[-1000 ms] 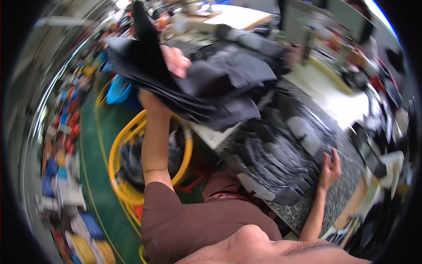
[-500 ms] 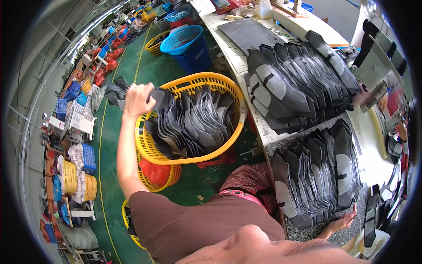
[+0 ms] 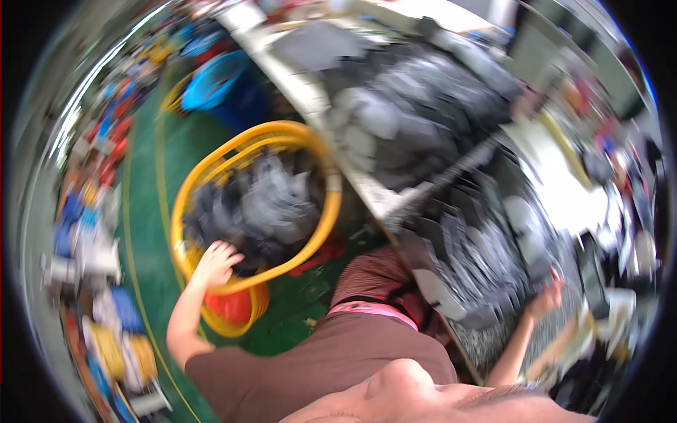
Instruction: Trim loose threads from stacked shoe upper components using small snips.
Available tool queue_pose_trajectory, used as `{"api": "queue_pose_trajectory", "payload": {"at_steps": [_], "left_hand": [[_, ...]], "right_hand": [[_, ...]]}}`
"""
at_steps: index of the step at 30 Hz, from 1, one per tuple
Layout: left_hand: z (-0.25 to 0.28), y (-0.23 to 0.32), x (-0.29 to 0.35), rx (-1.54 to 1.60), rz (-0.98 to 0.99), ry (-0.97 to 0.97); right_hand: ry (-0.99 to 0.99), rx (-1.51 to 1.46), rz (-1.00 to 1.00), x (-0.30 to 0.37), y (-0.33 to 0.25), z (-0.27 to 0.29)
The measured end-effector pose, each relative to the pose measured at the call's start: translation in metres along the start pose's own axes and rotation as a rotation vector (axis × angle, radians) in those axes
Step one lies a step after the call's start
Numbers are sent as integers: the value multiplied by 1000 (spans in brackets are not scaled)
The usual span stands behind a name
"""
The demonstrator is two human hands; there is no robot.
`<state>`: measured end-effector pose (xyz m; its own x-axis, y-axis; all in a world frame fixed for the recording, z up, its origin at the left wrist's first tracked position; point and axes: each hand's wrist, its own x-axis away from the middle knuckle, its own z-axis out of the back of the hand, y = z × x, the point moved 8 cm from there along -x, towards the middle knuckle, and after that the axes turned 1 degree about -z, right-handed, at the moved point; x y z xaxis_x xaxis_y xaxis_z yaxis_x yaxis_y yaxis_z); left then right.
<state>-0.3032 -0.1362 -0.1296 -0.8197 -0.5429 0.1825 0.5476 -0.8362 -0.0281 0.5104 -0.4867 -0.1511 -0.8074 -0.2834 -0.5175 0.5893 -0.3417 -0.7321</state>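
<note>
My left hand reaches over the near left rim of a yellow plastic basket, its fingers stretched over the dark pieces at that edge. I see nothing held in it. Packed inside the basket are many flat, curved black-and-grey pieces, overlapping on edge. My right hand is by the near right end of a row of similar cut pieces on the speckled bench top. Motion blur hides whether its fingers hold anything.
A larger stack of grey-and-black pieces lies farther along the bench, beside a flat grey sheet. Beyond the basket stands a blue tub. A lower yellow basket contains something red. Green floor runs along the left.
My left hand has come down and nearer from beyond the basket's left rim; the dark piece it held is no longer seen in it. My right hand has risen slightly. The view has swung and blurred.
</note>
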Motion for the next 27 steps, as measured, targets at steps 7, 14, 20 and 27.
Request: {"api": "queue_pose_trajectory", "payload": {"at_steps": [7,14,20,27], "left_hand": [[112,94,-125,72,-321,463],[176,304,-268,361,-1158,563],[223,409,-341,341,-1401,601],[217,422,-363,875,-1173,317]], "right_hand": [[-7,-9,-58,-13,-52,17],[-103,390,90,-59,-40,33],[-318,62,-101,-57,0,24],[-286,347,171,30,-152,65]]}}
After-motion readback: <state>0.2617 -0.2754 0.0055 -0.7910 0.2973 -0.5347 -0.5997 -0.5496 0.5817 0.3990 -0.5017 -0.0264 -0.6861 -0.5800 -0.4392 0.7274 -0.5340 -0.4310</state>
